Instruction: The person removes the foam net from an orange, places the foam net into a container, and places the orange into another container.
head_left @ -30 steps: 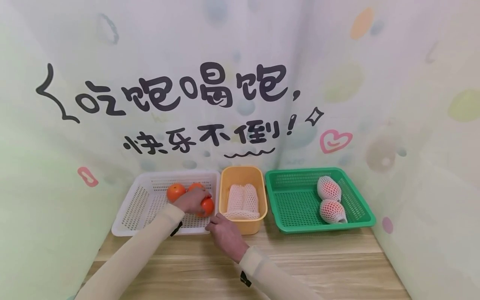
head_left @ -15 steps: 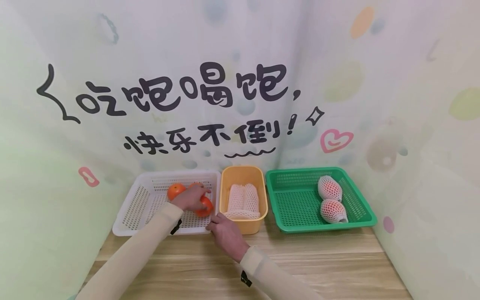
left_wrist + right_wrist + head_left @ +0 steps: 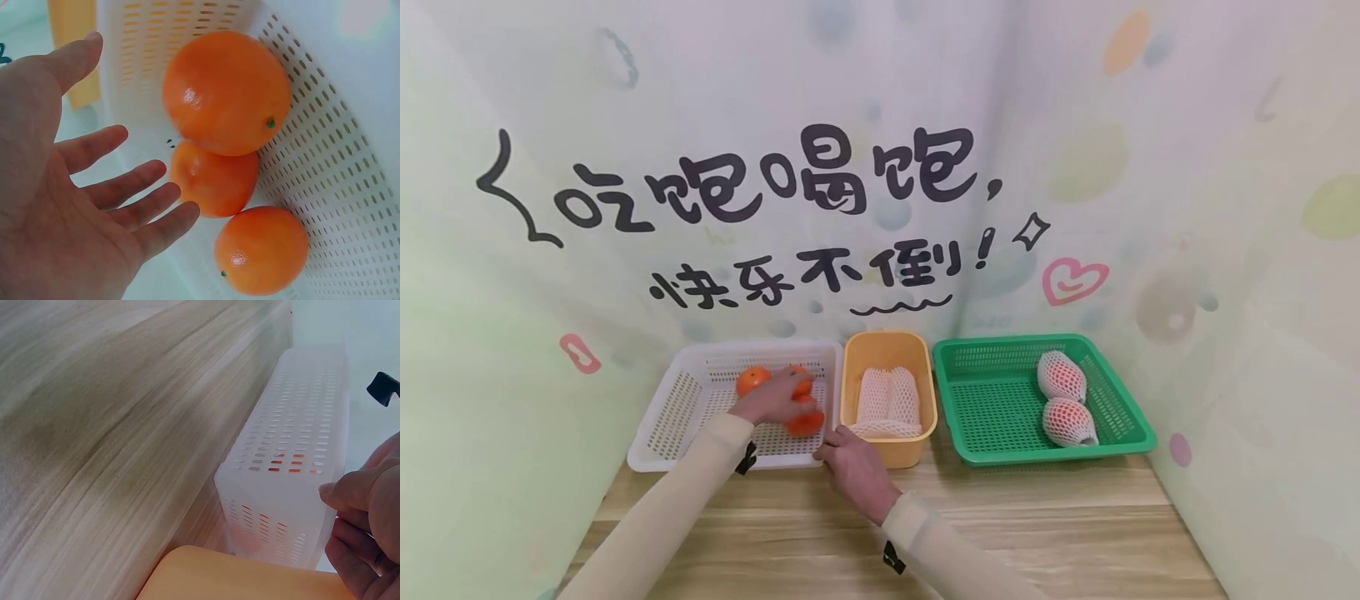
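Note:
Three oranges lie in the white perforated basket (image 3: pixel 718 364): one at the back left (image 3: pixel 753 382), one behind the left fingers and a front one (image 3: pixel 806 423). Over them is my left hand (image 3: pixel 772 400), fingers spread and fairly straight. In the left wrist view the palm shows bare, with fingertips near the middle orange (image 3: pixel 219 181); the large orange (image 3: pixel 228 94) and another orange (image 3: pixel 262 250) sit on either side of it. My right hand (image 3: pixel 856 473) grips the basket's front right corner, thumb (image 3: pixel 350 490) at the rim and the other fingers curled.
Beside the white basket stands a yellow bin (image 3: pixel 906 454) with several white foam fruit nets (image 3: pixel 887 396). To the right, a green basket (image 3: pixel 992 457) holds two reddish fruits in foam nets (image 3: pixel 1069 422). A printed wall (image 3: pixel 880 83) rises behind, and a wooden tabletop (image 3: pixel 1037 525) extends in front.
My left hand has let go of the front orange, its fingers straightening and drawing back a little to the left. That orange sits slightly lower and leftward. My right hand stays at the basket corner.

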`<state>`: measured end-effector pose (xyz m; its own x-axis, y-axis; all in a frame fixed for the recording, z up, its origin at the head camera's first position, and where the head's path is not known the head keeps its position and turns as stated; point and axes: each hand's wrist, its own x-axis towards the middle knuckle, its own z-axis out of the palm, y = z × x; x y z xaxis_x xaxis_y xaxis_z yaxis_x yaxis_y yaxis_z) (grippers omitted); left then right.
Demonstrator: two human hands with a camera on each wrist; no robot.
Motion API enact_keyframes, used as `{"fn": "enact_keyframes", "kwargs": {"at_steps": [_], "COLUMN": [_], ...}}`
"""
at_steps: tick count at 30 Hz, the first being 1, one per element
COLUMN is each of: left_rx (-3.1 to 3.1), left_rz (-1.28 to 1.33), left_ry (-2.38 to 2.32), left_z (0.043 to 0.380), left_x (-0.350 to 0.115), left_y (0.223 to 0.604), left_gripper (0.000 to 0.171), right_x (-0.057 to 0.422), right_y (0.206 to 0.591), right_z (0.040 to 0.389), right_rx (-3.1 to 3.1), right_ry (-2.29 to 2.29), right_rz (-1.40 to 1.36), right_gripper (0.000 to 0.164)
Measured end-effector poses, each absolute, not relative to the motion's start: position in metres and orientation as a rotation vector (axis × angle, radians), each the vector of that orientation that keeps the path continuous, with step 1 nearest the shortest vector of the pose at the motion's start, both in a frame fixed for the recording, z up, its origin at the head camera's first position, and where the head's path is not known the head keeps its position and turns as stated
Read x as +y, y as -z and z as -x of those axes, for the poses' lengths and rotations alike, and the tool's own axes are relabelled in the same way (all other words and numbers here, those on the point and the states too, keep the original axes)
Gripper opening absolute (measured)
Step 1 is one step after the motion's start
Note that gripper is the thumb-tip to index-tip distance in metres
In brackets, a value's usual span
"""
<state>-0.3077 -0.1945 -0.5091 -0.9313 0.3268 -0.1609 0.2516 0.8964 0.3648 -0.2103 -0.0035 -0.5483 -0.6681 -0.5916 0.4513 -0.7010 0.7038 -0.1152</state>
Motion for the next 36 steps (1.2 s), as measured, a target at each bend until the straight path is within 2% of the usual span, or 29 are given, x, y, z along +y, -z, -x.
{"fn": "enact_keyframes", "kwargs": {"at_steps": [5,12,20,27,36], "left_rx": [2.86,2.896,2.945,2.931,2.875], "left_rz": [-0.427,-0.46,-0.502,-0.463,-0.521], "left_ry": [-0.559,-0.619,-0.767,-0.866,-1.012], "left_z": [0.298,0.283,0.261,0.241,0.22], "left_x": [-0.196,-0.196,-0.198,-0.191,-0.173], "left_y": [0.502,0.494,0.489,0.492,0.505], "left_gripper": [0.064,0.081,0.074,0.075,0.074], "right_x": [-0.003,-0.002,0.01,0.034,0.077], "right_y": [0.549,0.547,0.541,0.529,0.501], "right_z": [0.211,0.21,0.203,0.192,0.184], "right_rx": [-2.57,-2.577,-2.59,-2.671,-2.574], "right_ry": [-0.401,-0.416,-0.542,-0.649,-0.734], "right_rz": [-0.997,-1.015,-1.139,-1.235,-1.152], "right_gripper": [0.015,0.016,0.018,0.038,0.066]}}
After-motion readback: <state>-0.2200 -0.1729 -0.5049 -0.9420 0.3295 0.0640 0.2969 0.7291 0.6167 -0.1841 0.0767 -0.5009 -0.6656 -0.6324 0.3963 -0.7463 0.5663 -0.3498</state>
